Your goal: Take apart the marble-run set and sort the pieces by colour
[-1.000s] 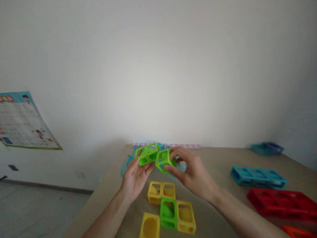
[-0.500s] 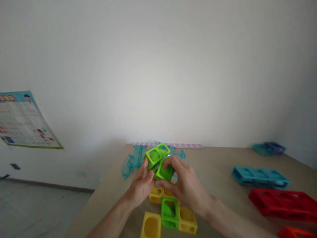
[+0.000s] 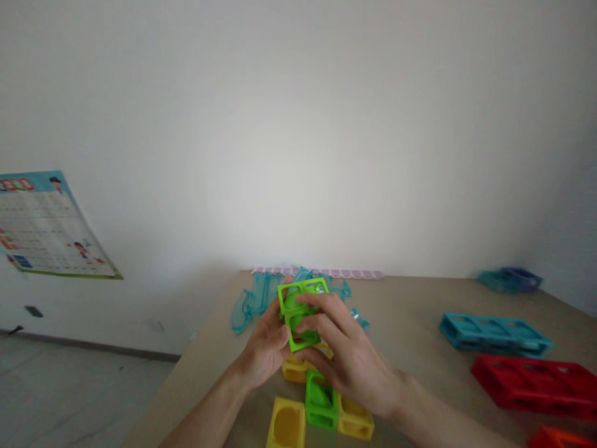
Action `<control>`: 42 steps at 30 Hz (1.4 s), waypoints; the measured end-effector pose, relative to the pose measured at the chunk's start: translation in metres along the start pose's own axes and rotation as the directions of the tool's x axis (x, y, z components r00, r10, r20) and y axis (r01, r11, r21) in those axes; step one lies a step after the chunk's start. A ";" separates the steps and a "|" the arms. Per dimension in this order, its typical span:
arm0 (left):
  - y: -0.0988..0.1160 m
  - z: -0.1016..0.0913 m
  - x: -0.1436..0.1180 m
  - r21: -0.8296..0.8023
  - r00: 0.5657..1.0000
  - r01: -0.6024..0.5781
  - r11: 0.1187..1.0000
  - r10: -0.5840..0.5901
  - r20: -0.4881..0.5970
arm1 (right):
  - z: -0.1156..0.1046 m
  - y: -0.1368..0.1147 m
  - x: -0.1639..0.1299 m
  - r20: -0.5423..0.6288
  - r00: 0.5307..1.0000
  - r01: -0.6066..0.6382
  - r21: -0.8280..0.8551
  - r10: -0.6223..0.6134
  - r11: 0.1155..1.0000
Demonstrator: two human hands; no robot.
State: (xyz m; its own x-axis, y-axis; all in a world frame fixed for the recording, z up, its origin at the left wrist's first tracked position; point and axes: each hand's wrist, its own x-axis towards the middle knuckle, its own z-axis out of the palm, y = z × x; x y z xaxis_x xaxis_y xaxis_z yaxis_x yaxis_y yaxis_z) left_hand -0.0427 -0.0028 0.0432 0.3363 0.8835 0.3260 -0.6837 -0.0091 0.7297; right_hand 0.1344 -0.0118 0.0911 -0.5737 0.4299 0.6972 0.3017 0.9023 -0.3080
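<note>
Both my hands hold a bright green piece of hollow cubes (image 3: 300, 309) just above the table. My left hand (image 3: 267, 348) grips it from the left and below. My right hand (image 3: 342, 354) wraps it from the right, fingers across its front. Directly under it on the table lies a cluster of yellow hollow cubes (image 3: 286, 425) with one green cube (image 3: 321, 401) set among them; my hands hide part of that cluster.
Clear turquoise pieces (image 3: 252, 300) lie behind my hands. A turquoise frame (image 3: 494, 334), a red frame (image 3: 536, 382) and an orange piece (image 3: 562, 438) lie at the right. Small blue-teal blocks (image 3: 509, 279) sit far right. The tan table (image 3: 410, 323) ends at the left; a poster (image 3: 44, 227) leans on the wall.
The green piece was spread out between my hands, held higher. I have turned it upright and brought it down and closer, over the yellow cubes, with my right hand closing over its front.
</note>
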 end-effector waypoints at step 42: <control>-0.003 0.005 0.006 -0.175 0.918 0.245 0.954 -0.286 -0.275 | -0.045 -0.009 0.010 0.607 0.687 -0.281 -0.286 0.400 0.916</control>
State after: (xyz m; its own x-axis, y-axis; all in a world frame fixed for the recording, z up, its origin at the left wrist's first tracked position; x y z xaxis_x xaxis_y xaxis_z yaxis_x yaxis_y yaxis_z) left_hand -0.0352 0.0005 0.0459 0.3259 0.9424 -0.0749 -0.6831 0.2895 0.6705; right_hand 0.1600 -0.0174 0.1304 -0.7352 0.6769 -0.0373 0.6557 0.6960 -0.2927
